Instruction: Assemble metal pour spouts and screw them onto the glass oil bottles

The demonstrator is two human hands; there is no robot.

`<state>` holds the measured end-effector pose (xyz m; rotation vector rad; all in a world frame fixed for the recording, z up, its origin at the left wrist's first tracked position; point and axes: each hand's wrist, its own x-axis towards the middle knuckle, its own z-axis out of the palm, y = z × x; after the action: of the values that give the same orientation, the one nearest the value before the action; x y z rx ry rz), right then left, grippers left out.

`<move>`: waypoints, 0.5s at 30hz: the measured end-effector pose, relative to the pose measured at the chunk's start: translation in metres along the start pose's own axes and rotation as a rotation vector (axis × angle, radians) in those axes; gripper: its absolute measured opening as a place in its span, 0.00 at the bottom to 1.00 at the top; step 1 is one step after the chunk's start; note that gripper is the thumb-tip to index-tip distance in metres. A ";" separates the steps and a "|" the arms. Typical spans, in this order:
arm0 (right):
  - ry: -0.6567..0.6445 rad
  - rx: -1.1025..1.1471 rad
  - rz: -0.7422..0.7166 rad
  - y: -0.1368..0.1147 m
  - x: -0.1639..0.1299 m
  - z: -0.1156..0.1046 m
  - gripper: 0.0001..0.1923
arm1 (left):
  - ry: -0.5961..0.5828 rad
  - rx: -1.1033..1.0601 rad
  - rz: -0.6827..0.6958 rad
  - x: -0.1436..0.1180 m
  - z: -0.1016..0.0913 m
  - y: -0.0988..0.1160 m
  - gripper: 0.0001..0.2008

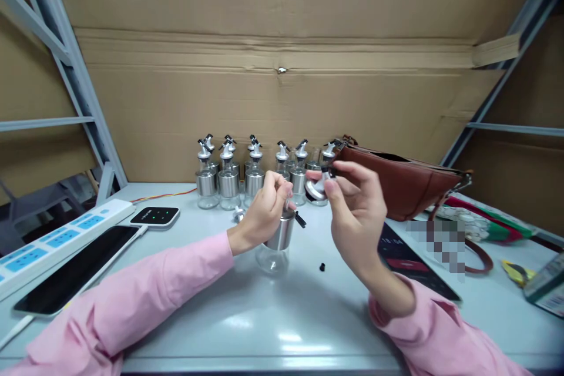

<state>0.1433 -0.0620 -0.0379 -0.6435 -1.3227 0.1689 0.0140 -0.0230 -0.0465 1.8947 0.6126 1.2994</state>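
Even, fairly bright light falls from overhead, with pale glare patches on the table (282,329) near its front edge. Soft shadows sit under the pink sleeves (145,288). The wide lens bows the shelf frame (66,64) at the edges. Focus is sharp centrally; a pixelated patch (440,241) covers part of the right side.

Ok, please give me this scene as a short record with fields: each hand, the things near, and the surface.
left hand: grips the top of a glass bottle with a steel band, standing on the table
right hand: pinches a small black part, raised above the table
behind: row of similar bottles, brown bag
loose piece: small black cap on the table
surface: pale table
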 end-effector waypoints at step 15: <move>-0.166 -0.158 -0.180 0.001 0.009 0.011 0.13 | 0.071 -0.100 0.152 -0.023 0.018 -0.002 0.32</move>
<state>0.1360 -0.0534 -0.0294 -0.6502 -1.5572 -0.0301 0.0225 -0.0441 -0.0654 1.8488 0.4370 1.4720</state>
